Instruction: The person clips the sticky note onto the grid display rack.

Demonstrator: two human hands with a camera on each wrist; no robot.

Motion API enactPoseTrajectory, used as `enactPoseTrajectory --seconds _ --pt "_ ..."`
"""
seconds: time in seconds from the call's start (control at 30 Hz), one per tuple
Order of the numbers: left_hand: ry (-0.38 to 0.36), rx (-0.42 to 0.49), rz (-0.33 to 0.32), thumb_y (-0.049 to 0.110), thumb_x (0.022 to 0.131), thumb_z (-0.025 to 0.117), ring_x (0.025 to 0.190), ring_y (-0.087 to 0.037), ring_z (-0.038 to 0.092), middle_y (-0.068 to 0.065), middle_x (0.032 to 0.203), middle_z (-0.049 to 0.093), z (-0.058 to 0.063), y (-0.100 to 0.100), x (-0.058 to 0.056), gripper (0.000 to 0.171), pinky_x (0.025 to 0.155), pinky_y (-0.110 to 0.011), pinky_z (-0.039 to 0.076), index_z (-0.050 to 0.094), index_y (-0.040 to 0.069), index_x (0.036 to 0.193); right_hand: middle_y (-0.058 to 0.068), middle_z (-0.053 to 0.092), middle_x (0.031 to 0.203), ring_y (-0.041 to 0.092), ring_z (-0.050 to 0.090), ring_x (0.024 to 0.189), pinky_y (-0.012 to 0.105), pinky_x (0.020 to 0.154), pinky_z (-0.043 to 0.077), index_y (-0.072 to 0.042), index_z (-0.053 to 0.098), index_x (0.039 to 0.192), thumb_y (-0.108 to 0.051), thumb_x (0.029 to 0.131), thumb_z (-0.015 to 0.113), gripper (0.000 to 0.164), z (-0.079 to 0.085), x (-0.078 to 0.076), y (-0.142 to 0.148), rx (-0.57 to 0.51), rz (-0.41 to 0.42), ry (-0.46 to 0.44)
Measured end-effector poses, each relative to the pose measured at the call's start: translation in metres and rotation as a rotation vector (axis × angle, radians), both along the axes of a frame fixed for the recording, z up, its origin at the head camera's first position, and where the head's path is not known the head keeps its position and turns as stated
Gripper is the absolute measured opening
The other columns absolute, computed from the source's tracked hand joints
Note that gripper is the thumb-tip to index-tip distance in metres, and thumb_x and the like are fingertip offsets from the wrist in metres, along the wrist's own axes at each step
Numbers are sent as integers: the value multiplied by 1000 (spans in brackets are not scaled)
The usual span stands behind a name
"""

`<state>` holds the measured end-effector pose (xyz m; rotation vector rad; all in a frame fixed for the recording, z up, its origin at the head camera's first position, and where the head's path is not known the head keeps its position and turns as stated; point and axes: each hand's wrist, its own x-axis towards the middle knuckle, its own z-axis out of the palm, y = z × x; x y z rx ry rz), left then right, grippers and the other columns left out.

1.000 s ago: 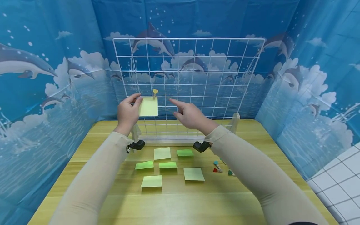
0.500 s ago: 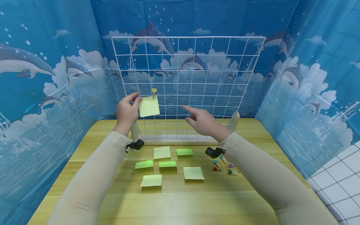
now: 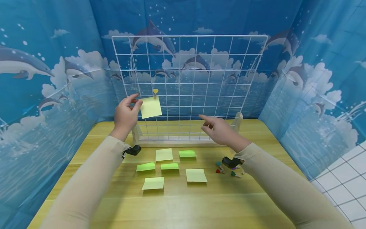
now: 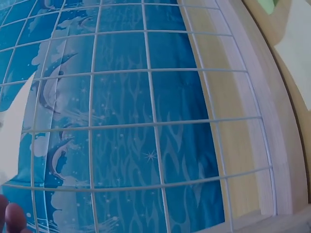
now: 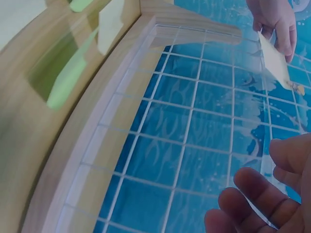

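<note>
A pale yellow sticky note (image 3: 151, 107) hangs slightly tilted on the white wire grid (image 3: 194, 69), under a small clothespin (image 3: 155, 91) with a yellow heart. My left hand (image 3: 125, 115) is at the note's left edge, its thumb tip right by the paper and its fingers loosely bent. In the left wrist view, fingertips (image 4: 14, 217) show just below the note. My right hand (image 3: 221, 130) hovers before the grid's lower right, index finger extended, the others loosely curled, nothing held. The right wrist view shows its fingers (image 5: 252, 187) bare.
Several pale yellow and green sticky notes (image 3: 196, 175) lie on the wooden table (image 3: 177, 206). Small heart clothespins (image 3: 235, 174) lie at the right, partly behind the right wrist's black camera (image 3: 231, 162). A wooden base (image 3: 171, 143) supports the grid before a dolphin-print curtain (image 3: 94, 105).
My right hand has moved away from the note, rightward and down. The note has tilted a little on its clothespin. My left hand has drawn slightly left, its thumb off the paper.
</note>
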<state>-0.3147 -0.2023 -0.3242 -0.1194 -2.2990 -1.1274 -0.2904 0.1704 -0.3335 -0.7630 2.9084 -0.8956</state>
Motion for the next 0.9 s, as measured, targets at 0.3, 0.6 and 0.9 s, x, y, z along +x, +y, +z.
enactPoseTrajectory --seconds 0.3,0.6,0.9 --pt "6 -151 -39 48 110 52 84 -24 60 -8 123 67 -10 -14 16 49 71 -40 49 61 20 150 18 49 161 42 51 144 61 110 49 -14 36 165 -30 111 56 60 -21 6 31 47 -31 25" --pt "-10 -299 -98 45 111 51 125 -36 61 -15 147 60 -19 -23 37 50 96 -58 54 59 16 150 22 33 170 50 32 154 69 122 30 -9 38 164 -32 110 58 62 -40 14 51 141 -37 71" --pt "-16 -479 -138 43 109 57 148 -43 46 -18 157 52 -34 -28 50 53 114 -66 42 57 11 151 26 24 172 53 18 158 72 123 22 -6 39 163 -34 109 59 64 -52 24 64 164 -52 86"
